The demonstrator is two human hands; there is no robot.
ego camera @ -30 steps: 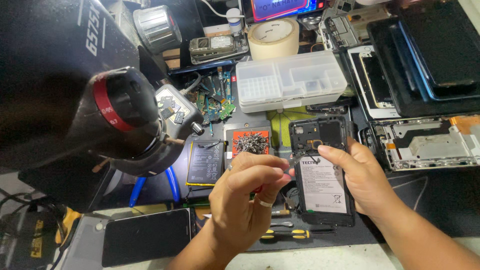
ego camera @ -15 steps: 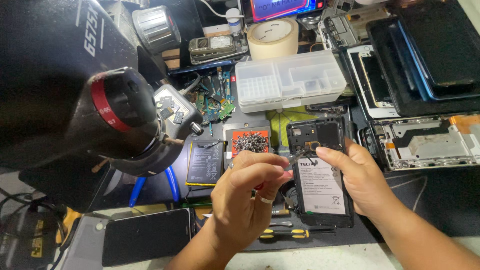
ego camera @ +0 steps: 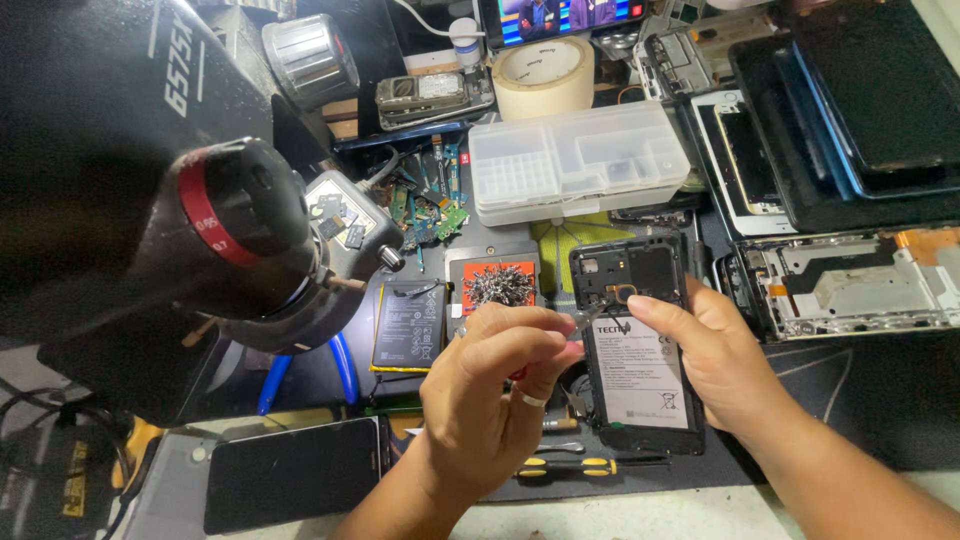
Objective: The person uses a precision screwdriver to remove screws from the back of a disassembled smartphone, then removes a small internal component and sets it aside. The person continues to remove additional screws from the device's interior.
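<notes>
- The opened smartphone (ego camera: 637, 345) is lying back-up on the dark worktop (ego camera: 870, 400), just right of centre, with its white-labelled battery showing in the frame.
- The right hand (ego camera: 715, 360) is cupping the phone's right edge, its forefinger pressing on the frame just above the battery.
- The left hand (ego camera: 495, 385) is sitting at the phone's 9 o'clock, fingers curling together and pinching a thin metal tool (ego camera: 585, 322) whose tip is touching the phone near the battery's top; a ring is showing on one finger.
- A small tray of screws (ego camera: 497, 285) is lying at the left hand's 12 o'clock, and a loose battery (ego camera: 408, 325) at its 10 o'clock.
- A clear compartment box (ego camera: 580, 160) is sitting at the phone's 12 o'clock, with a roll of tape (ego camera: 545, 62) beyond it.
- A yellow-handled screwdriver (ego camera: 565, 466) is lying at the phone's 7 o'clock.
- A dark microscope head (ego camera: 200, 230) is filling the view at 9 o'clock.
</notes>
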